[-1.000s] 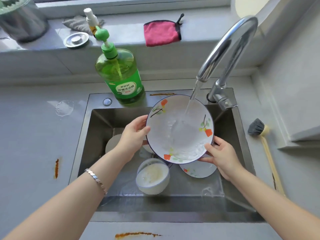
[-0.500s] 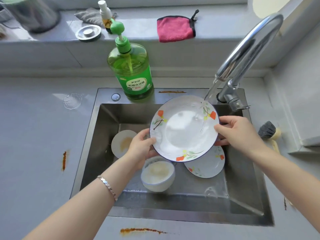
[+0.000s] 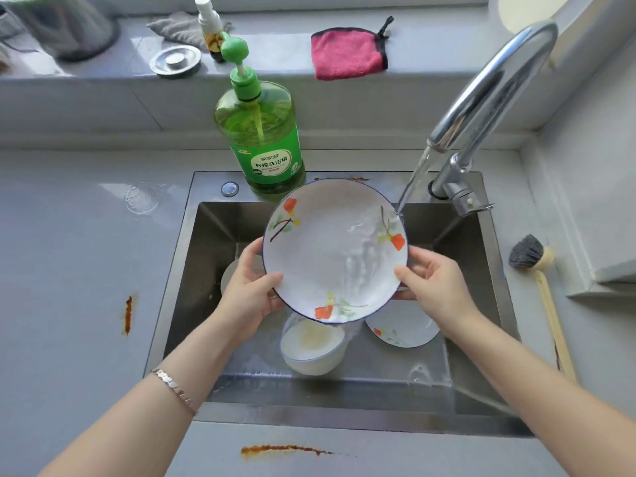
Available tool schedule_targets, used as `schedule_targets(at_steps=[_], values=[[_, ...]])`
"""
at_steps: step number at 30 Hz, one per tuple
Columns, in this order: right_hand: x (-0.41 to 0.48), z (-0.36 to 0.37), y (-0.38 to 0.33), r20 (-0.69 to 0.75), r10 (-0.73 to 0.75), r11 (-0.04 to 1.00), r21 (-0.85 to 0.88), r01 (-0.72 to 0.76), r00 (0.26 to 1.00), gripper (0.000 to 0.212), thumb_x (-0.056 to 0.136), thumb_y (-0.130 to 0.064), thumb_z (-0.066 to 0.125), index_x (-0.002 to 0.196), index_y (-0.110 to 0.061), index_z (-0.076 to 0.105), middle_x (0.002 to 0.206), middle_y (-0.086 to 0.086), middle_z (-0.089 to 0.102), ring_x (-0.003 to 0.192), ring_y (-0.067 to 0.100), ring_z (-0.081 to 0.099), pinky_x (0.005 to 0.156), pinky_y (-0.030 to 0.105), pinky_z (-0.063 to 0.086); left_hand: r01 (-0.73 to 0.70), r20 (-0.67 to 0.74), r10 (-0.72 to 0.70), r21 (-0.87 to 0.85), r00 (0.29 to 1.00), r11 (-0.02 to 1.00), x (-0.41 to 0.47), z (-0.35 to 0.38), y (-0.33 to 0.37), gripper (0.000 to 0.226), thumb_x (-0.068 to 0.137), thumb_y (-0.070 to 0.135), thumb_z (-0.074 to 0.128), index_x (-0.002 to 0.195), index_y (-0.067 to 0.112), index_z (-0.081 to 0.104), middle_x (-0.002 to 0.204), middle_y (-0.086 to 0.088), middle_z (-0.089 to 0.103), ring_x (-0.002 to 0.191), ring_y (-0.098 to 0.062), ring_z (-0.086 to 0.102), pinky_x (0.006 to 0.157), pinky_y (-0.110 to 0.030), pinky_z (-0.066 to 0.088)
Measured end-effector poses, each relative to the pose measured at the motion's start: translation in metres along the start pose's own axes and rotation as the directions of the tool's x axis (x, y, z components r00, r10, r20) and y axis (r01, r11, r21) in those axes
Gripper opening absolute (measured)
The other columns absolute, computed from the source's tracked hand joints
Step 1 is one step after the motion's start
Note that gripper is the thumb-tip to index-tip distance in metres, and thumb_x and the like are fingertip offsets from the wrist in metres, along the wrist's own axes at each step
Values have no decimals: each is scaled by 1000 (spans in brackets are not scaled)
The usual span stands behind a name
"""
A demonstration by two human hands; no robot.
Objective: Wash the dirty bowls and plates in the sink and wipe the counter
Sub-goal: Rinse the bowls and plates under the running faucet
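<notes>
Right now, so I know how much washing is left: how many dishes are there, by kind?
Plates: 2 (held plate, lower plate)
Bowls: 1 (bowl)
Half-hidden dish behind the left hand: 1
Total: 4

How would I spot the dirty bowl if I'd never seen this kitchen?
Look into the steel sink, just below the big flowered plate being rinsed. The bowl sits on the sink floor: deep, white, with a yellowish smear inside, unlike the small flowered plate lying flat beside it.
</notes>
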State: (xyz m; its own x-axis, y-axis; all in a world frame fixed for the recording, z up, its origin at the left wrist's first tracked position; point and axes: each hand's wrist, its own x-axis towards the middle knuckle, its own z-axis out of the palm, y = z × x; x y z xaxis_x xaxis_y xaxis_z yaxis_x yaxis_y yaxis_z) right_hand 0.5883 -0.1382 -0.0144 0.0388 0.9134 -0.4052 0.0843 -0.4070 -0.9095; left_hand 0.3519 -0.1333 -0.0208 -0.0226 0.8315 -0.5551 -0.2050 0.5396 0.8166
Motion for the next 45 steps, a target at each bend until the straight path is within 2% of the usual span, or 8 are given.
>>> schedule_targets(at_steps=[5, 9, 14, 18, 23, 28, 38, 45], values=[[-7, 4, -35, 138, -159, 927, -320, 196, 978, 23, 89, -14, 59, 110, -19, 67, 88, -6, 72, 77, 10, 68, 74, 27, 55, 67, -10, -70, -188, 998, 980, -7, -10, -13, 53, 89, -13, 33, 122, 25, 49, 113, -5, 62, 88, -24, 64, 52, -29, 56], [-9, 9, -31, 218, -310, 556, -748, 363, 925, 50, 87, -37, 59, 129, -12, 52, 119, 5, 53, 113, 18, 48, 95, 22, 34, 133, -17, -136, -127, 991, 983, -11, -21, -10, 53, 85, -9, 32, 126, 17, 53, 121, -9, 63, 97, -30, 64, 62, -36, 58], [-15, 29, -7, 572, -278, 474, -617, 628, 772, 77, 70, -64, 52, 127, -12, 57, 132, 11, 52, 125, 20, 42, 105, 19, 23, 151, -184, -146, 13, 972, 988, -14, -12, 16, 44, 86, -4, 35, 121, 16, 52, 96, -8, 63, 70, -25, 62, 52, -33, 57], [-19, 58, 12, 586, -389, 489, -523, 698, 711, 44, 72, -37, 70, 107, -10, 67, 105, 6, 68, 97, 20, 61, 83, 19, 43, 149, -223, -135, 46, 965, 988, -20, 12, 28, 33, 88, 2, 40, 117, 18, 40, 95, -11, 58, 70, -25, 62, 48, -35, 58], [-10, 62, 9, 303, -481, 691, -447, 568, 823, 15, 77, -19, 65, 75, -5, 67, 58, 4, 58, 57, 11, 43, 52, 17, 30, 97, -265, -52, 159, 963, 982, -16, 31, 36, 29, 90, 20, 51, 113, 21, 34, 104, -8, 50, 81, -25, 61, 57, -38, 58], [8, 34, 6, 9, -125, 992, -6, 125, 992, 5, 78, -3, 70, 76, -5, 67, 70, 7, 64, 64, 11, 57, 62, 26, 46, -47, -113, 90, 339, 989, 940, -5, 48, 31, 26, 98, 23, 41, 124, 18, 43, 90, -4, 52, 73, -17, 60, 75, -38, 55], [25, -28, 8, -40, 184, 804, 581, -127, 982, 10, 86, -6, 54, 90, -8, 63, 75, 2, 73, 70, 14, 69, 66, 26, 59, 73, -92, -21, 613, 996, 787, 28, 56, -1, 53, 95, 32, 43, 144, 17, 32, 145, -1, 40, 127, -23, 45, 106, -39, 37], [34, -47, 10, 117, 136, 771, 611, -180, 984, 36, 74, -17, 58, 108, -8, 60, 92, 6, 71, 81, 18, 69, 65, 28, 58, 245, 79, -279, 292, 957, 924, 46, 62, 13, 12, 96, 31, 51, 97, 21, 58, 91, -4, 64, 77, -21, 64, 70, -40, 58]])
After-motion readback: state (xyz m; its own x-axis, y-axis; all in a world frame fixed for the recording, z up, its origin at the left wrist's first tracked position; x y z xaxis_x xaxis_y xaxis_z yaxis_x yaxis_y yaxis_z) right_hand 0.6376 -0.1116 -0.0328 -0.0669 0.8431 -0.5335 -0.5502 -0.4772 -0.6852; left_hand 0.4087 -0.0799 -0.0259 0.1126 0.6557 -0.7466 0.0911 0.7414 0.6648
